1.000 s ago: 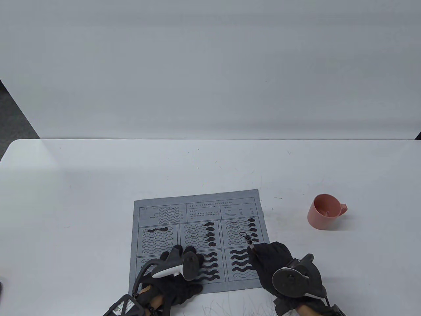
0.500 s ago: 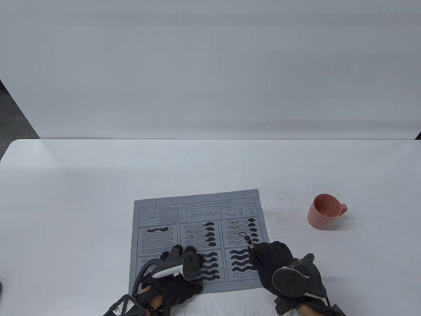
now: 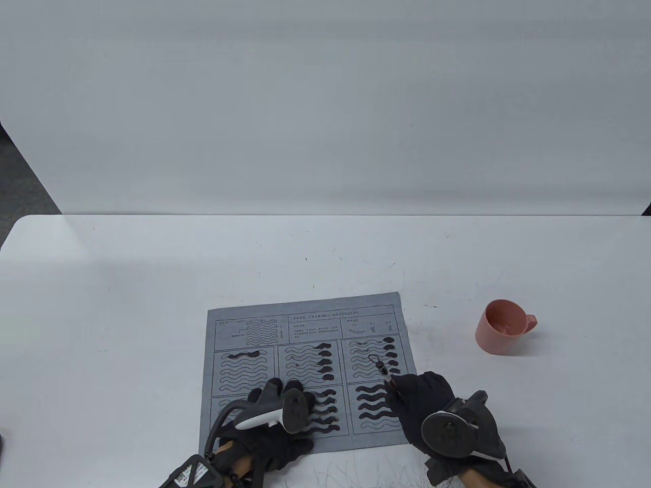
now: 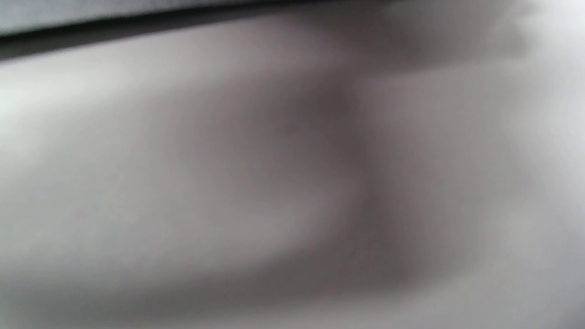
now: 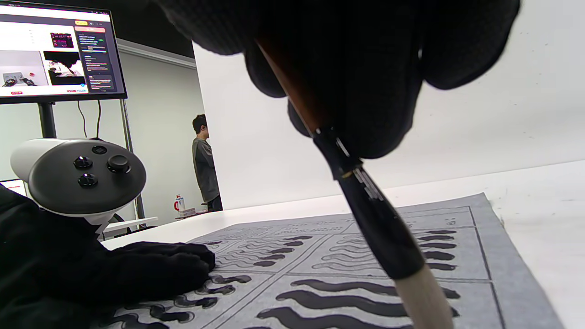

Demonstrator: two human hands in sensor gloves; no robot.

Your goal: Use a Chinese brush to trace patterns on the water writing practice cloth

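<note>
A grey water-writing cloth [image 3: 305, 325] printed with wavy patterns lies on the white table [image 3: 152, 284] near its front edge. Several waves in its lower panels are filled dark and wet [image 5: 347, 301]. My right hand [image 3: 414, 401] grips a brown-and-black Chinese brush [image 5: 365, 201], whose top end with a cord loop [image 3: 379, 365] leans away over the right panels. Its pale bristle tip [image 5: 425, 297] points down at the lower right panel. My left hand [image 3: 277, 399] lies flat on the cloth's lower middle panel, its fingers [image 5: 183, 265] straight. The left wrist view is all blur.
A pink cup [image 3: 501, 326] stands on the table to the right of the cloth. In the right wrist view a monitor [image 5: 59, 50] and a standing person [image 5: 205, 164] show in the background beyond the table.
The top end of the brush has tipped slightly to the left and away. My right hand has shifted a little to the right. My left hand has stayed still.
</note>
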